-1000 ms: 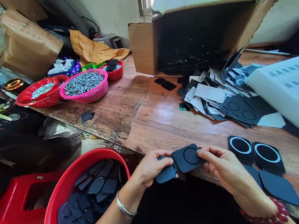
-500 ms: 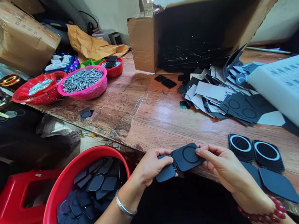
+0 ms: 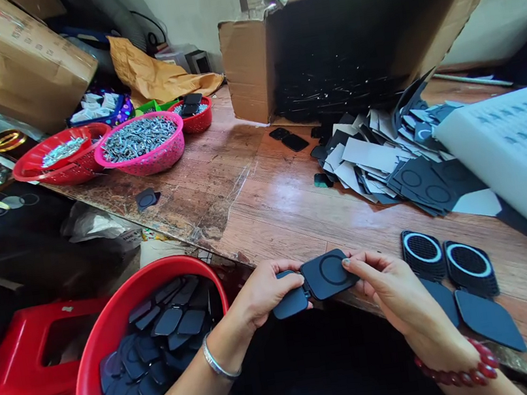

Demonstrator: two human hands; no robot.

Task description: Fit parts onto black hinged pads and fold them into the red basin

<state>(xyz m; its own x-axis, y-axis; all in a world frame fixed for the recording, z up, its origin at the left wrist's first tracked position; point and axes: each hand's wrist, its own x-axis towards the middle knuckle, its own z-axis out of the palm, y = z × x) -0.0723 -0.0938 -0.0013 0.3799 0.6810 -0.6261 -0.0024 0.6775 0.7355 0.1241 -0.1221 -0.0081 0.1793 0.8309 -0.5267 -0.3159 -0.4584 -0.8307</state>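
Note:
Between both hands, over the table's front edge, is a black folding charging pad: two rounded square panels joined by a hinge, a ring marked on the right panel. My left hand is closed on the left panel, thumb on top near the hinge. My right hand pinches the right panel's outer edge, thumb on its face beside the ring. Right of my right hand lie two stacks of black pads with white rings, and flat dark panels in front of them.
A red basin of black folded pads stands low at left. Bowls of metal pins sit at the back left. An open carton, a pile of grey and black sheets and a white foam tray occupy the back and right.
The view has shifted slightly, moving the background a little left and up. Both hands keep the same hold on the charging pad, which looks nearly unchanged.

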